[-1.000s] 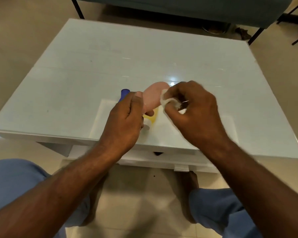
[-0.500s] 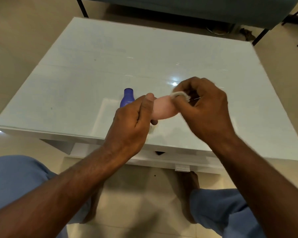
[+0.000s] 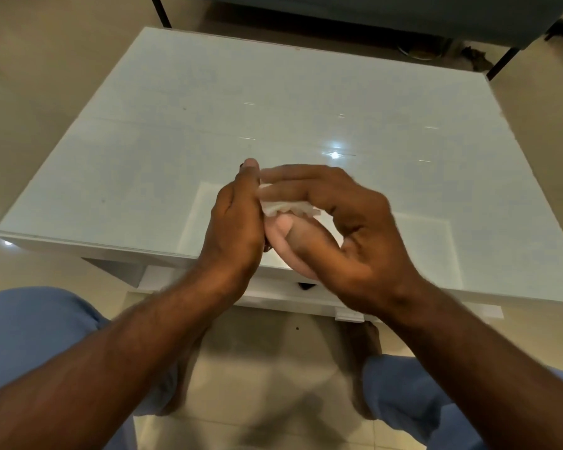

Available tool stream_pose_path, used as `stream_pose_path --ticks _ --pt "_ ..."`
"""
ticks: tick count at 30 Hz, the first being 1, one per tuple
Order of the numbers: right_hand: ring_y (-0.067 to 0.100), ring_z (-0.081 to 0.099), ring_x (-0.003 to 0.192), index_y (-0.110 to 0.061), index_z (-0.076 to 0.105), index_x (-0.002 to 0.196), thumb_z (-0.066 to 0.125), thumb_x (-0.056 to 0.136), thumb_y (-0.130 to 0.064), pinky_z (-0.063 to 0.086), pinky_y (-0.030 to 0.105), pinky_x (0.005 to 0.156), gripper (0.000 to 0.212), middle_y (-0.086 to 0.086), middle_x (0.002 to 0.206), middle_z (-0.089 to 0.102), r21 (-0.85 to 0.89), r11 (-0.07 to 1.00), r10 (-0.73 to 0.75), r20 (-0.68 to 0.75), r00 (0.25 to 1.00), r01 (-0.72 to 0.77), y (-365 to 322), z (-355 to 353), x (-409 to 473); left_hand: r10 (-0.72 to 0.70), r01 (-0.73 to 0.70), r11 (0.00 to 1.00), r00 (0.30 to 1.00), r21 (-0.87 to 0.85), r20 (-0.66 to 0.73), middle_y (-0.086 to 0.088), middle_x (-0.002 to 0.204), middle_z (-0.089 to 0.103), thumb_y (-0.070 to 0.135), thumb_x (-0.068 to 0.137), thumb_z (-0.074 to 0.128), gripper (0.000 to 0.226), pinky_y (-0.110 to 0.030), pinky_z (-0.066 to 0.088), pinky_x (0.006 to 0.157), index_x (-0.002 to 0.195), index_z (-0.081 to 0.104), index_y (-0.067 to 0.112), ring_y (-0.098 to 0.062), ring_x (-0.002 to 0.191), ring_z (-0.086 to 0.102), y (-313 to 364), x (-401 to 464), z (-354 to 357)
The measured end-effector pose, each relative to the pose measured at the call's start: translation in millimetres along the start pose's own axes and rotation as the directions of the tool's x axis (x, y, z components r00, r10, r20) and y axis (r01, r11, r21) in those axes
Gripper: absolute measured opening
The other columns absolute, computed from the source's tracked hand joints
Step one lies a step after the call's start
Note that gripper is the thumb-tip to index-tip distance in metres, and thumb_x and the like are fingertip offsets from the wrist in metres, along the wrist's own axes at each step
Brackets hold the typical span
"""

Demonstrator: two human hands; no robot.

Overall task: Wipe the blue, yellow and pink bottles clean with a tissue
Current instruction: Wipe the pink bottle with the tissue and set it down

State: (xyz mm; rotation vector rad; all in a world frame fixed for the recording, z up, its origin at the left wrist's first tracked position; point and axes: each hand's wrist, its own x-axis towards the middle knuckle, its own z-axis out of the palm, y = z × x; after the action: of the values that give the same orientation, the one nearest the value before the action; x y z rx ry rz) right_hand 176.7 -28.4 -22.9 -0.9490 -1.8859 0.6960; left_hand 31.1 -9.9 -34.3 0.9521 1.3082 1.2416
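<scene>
Both hands meet above the near edge of the white table [image 3: 273, 108]. My left hand [image 3: 238, 219] grips one end of the pink bottle [image 3: 285, 251], whose rounded body shows between the two hands. My right hand [image 3: 355, 228] holds a crumpled white tissue [image 3: 280, 206] against the bottle's upper side, fingers laid over it and thumb beneath. The blue and yellow bottles are hidden behind the hands.
A dark sofa on black legs [image 3: 403, 14] stands beyond the table's far edge. My knees in blue trousers [image 3: 30, 329] sit at the lower left and lower right, with beige floor tiles [image 3: 257, 384] between them.
The hands came closer together and nearer to me. The bottle turned so its body points toward me. The blue bottle, visible half a second ago, is now covered by the hands.
</scene>
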Motion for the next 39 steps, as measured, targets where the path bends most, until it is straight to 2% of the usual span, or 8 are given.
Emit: stream_pose_path --ticks 4,8,12,16,18,24,29,39 --pt "0.027 0.059 0.136 0.001 0.069 0.131 0.078 0.090 -0.027 0.046 0.045 0.111 0.050 0.015 0.145 0.063 -0.170 0.972 -0.141 0.140 0.980 0.165 4 -1 -4 -0.067 0.069 0.996 0.997 -0.060 0.033 0.013 0.061 0.066 0.043 0.103 0.039 0.050 -0.030 0.054 0.059 0.063 0.069 0.038 -0.006 0.066 0.066 -2 4 -3" --pt "0.033 0.069 0.093 0.002 0.077 0.098 0.066 0.089 -0.029 0.051 0.045 0.084 0.034 0.015 0.099 0.075 -0.240 0.955 -0.180 -0.001 0.984 0.175 4 -3 -1 -0.058 0.056 0.998 0.998 0.038 0.034 0.010 0.051 0.054 0.034 0.104 0.043 0.033 -0.014 0.045 0.041 0.089 0.071 0.024 0.001 0.045 0.052 -7 -2 1" --pt "0.025 0.058 0.066 -0.002 0.068 0.071 0.072 0.090 -0.017 0.046 0.033 0.068 0.024 0.008 0.071 0.066 -0.275 0.948 -0.211 -0.151 0.966 0.163 3 -6 5 -0.107 0.107 0.991 0.994 0.079 0.000 0.012 0.038 0.049 0.031 0.104 0.041 0.049 -0.010 0.038 0.033 0.060 0.061 0.026 0.003 0.034 0.047 -9 -1 4" --pt "0.029 0.058 0.063 -0.001 0.068 0.063 0.081 0.090 -0.015 0.045 0.033 0.066 0.033 0.012 0.067 0.066 -0.394 0.866 -0.398 -0.165 0.902 0.310 2 -6 2 0.025 -0.042 0.982 0.995 0.182 0.097 0.001 0.062 0.055 0.004 0.101 0.053 0.022 -0.004 0.037 0.043 0.080 0.054 0.011 0.004 0.048 0.053 -8 -2 0" --pt "0.030 0.065 0.070 -0.001 0.075 0.069 0.084 0.090 -0.020 0.050 0.035 0.070 0.029 0.013 0.075 0.073 -0.406 0.834 -0.459 -0.135 0.878 0.374 2 -7 0 0.082 -0.111 0.974 0.985 0.197 0.151 0.009 0.071 0.052 -0.004 0.091 0.063 0.034 -0.002 0.039 0.050 0.080 0.052 0.026 0.012 0.055 0.055 -7 -4 -4" --pt "0.018 0.073 0.118 -0.004 0.076 0.125 0.073 0.094 -0.021 0.058 0.031 0.098 0.035 0.007 0.127 0.076 -0.301 0.945 -0.144 -0.032 0.989 0.128 4 -5 -4 0.135 -0.140 0.978 0.990 0.156 0.043 0.007 0.052 0.051 0.029 0.106 0.032 0.047 -0.020 0.040 0.043 0.064 0.051 0.019 -0.004 0.048 0.048 2 2 -6" --pt "0.013 0.063 0.069 -0.008 0.079 0.103 0.076 0.087 -0.038 0.046 0.019 0.062 0.034 0.002 0.084 0.076 -0.350 0.936 0.024 -0.051 0.998 -0.040 0 -8 0 0.199 -0.200 0.964 0.980 0.178 0.019 0.009 0.053 0.058 0.028 0.101 0.032 0.049 -0.017 0.042 0.041 0.060 0.059 0.029 0.002 0.048 0.054 0 3 -7" --pt "0.021 0.063 0.084 -0.001 0.072 0.100 0.081 0.085 -0.042 0.049 0.025 0.075 0.045 0.008 0.095 0.071 -0.327 0.943 -0.113 -0.125 0.986 0.067 2 -6 -1 0.152 -0.147 0.973 0.988 0.180 -0.017 0.013 0.063 0.057 0.035 0.102 0.034 0.043 -0.020 0.045 0.043 0.066 0.058 0.029 0.003 0.053 0.055 5 5 -9"
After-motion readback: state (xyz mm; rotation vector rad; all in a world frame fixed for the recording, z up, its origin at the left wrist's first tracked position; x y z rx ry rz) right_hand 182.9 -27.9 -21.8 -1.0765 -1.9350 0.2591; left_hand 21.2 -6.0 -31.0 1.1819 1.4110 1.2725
